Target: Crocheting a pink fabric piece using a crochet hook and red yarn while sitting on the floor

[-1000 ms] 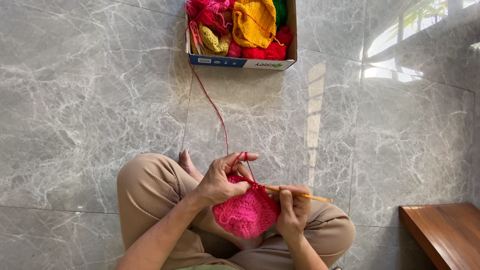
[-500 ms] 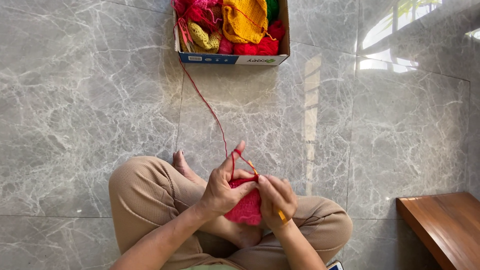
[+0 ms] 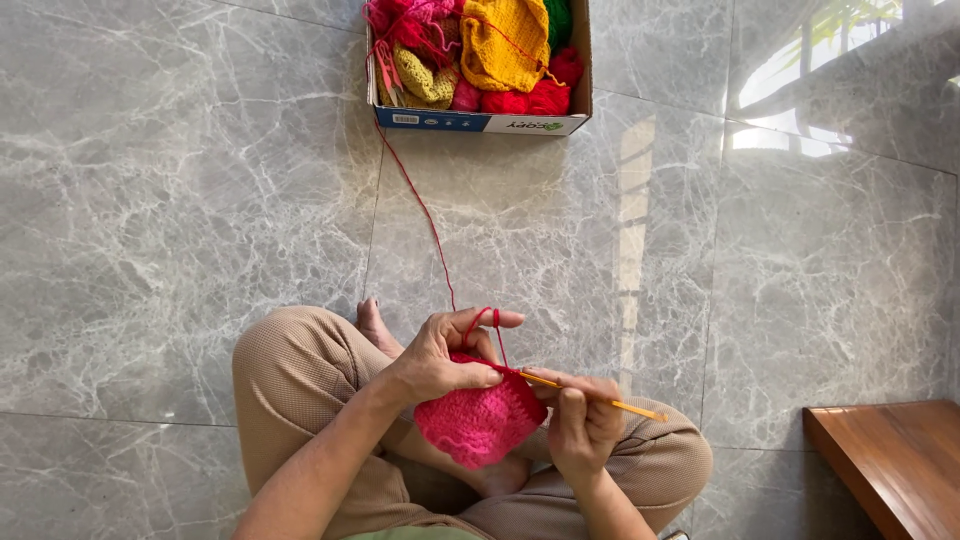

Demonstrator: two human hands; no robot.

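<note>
Head cam, looking straight down at someone sitting cross-legged on a grey marble tile floor [image 3: 180,200], tan trousers, one bare foot poking out by the left knee.

Left hand [image 3: 440,355] is closed on the top edge of a hot pink crochet piece [image 3: 478,422], thumb pressing it from the front and the other fingers curled behind it. The index finger sticks out straight and has the red yarn strand [image 3: 425,210] looped over it, so that grip is clamped on the fabric with one finger left free for tension.

Right hand [image 3: 583,425] is curled tight around an orange crochet hook [image 3: 590,396], fingers folded over the shaft and thumb on top. The hook's working end sits right at the top edge of the pink piece, just beside the left thumb; the other end pokes out past the right hand toward the right knee. The two hands are close together but not touching.

The pink piece hangs between the hands over the lap, roughly square and a bit bunched.

The red strand runs from the left index finger up across the floor to a cardboard box [image 3: 480,122] at the top of the view, well away from the hands. The box is stuffed with yarn and crocheted bits in pink, yellow, red and green. A wooden bench [image 3: 890,470] corner shows at bottom right.
</note>
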